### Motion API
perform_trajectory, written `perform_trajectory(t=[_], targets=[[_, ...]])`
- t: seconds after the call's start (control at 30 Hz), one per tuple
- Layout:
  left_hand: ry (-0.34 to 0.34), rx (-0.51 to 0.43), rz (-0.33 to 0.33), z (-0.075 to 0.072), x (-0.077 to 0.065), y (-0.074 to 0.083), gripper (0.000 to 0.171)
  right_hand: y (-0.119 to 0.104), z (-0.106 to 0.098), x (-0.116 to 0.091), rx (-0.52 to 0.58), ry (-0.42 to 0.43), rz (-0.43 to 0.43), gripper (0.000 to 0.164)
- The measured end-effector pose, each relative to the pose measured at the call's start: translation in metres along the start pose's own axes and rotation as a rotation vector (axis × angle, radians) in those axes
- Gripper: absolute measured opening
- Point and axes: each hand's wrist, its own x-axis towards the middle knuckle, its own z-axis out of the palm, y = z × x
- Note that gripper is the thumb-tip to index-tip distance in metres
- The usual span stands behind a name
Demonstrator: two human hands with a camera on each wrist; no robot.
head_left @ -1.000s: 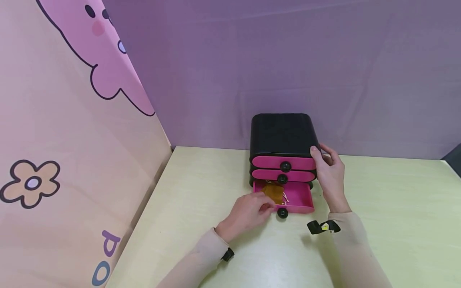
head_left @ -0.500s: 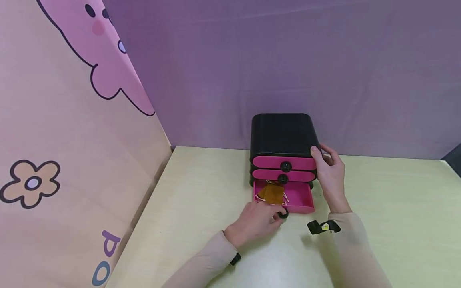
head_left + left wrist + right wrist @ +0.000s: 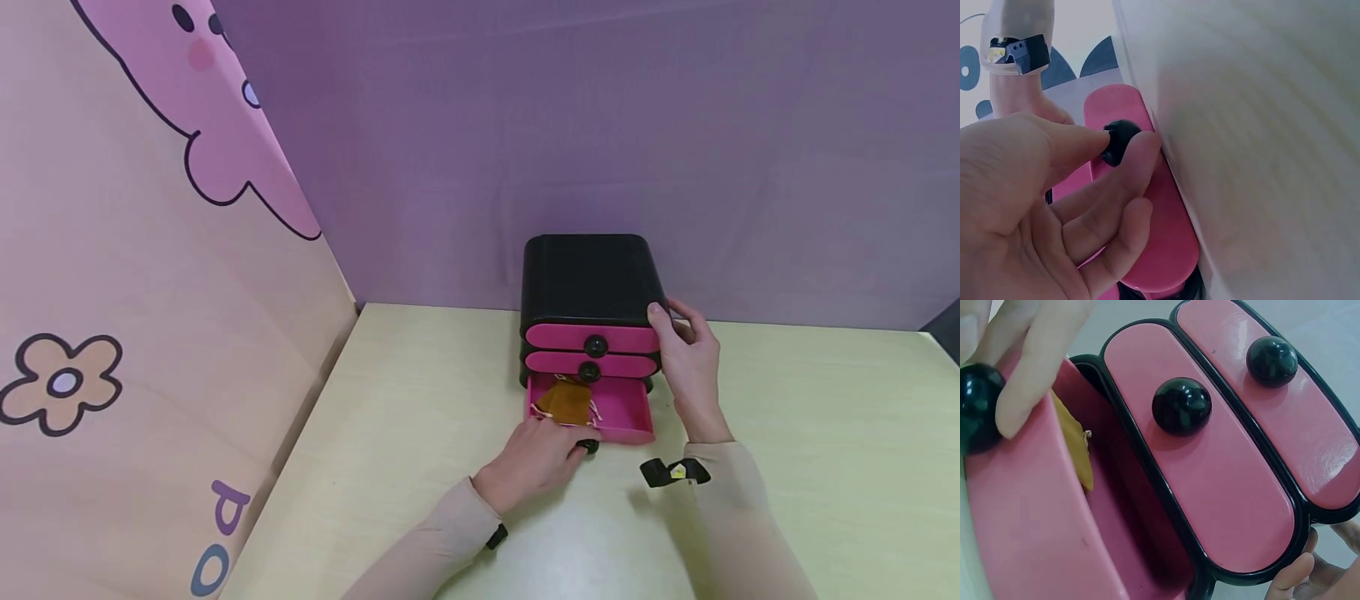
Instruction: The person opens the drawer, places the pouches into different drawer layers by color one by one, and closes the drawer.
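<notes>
A small black cabinet [image 3: 588, 279] with pink drawer fronts stands on the table. Its bottom drawer [image 3: 626, 410] is pulled out, and a mustard-yellow drawstring pouch [image 3: 567, 403] with white cords lies inside. My left hand [image 3: 531, 463] pinches the round black knob [image 3: 1121, 140] of that drawer between thumb and fingertips. At the cabinet's right side, my right hand [image 3: 688, 368] holds the body, its thumb at the upper front edge. Part of the pouch is hidden behind the drawer front in the right wrist view.
The top drawer [image 3: 558, 337] and middle drawer [image 3: 551, 363] sit closed, each with a black knob. A pale wooden table [image 3: 412, 400] lies under everything. Behind it hangs a purple cloth [image 3: 450, 150], and a patterned pink cloth [image 3: 150, 275] is on the left.
My left hand has moved right from the drawer's left front onto its knob, uncovering more of the pouch. The right hand keeps its hold on the cabinet. The bottom drawer shows no clear shift.
</notes>
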Motion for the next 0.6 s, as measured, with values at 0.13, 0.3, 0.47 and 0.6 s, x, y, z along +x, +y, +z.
perform_trajectory(t=[0.13, 0.3, 0.47, 0.6], targets=[[0.011, 0.001, -0.010, -0.0013, -0.0010, -0.0014, 0.023, 0.0009, 0.0000, 0.0004, 0.003, -0.005, 0.007, 0.060], [0.011, -0.014, -0.017, -0.0028, -0.0005, -0.0025, 0.025, 0.0010, -0.0001, 0.0011, 0.001, -0.003, 0.006, 0.060], [0.016, -0.010, -0.027, -0.0014, 0.0013, -0.0032, 0.023, 0.0008, 0.0001, 0.0012, 0.012, -0.005, 0.017, 0.060], [0.017, -0.014, -0.039, -0.0018, 0.0026, -0.0023, 0.024, 0.0002, 0.0003, 0.0009, 0.013, -0.001, 0.012, 0.060]])
